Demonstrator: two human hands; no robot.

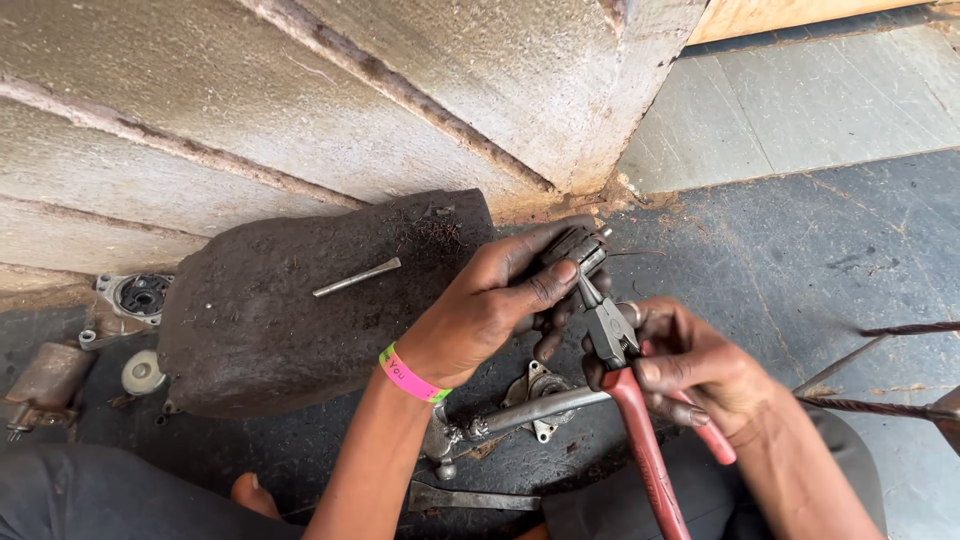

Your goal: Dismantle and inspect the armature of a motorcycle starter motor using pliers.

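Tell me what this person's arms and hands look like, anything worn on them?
Both forearms are bare, with no sleeves and no gloves. The left hand has a pink and green band around its wrist. The right hand wears nothing. Both hands look smeared with dark grime.

Stone block sits on floor against wall. Metal rod lies on top of block. Motor parts left of block, both hands right of it, chisel in front.

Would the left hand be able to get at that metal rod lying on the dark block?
Probably not right away: the left hand grips a small dark part, though the rod lies uncovered nearby.
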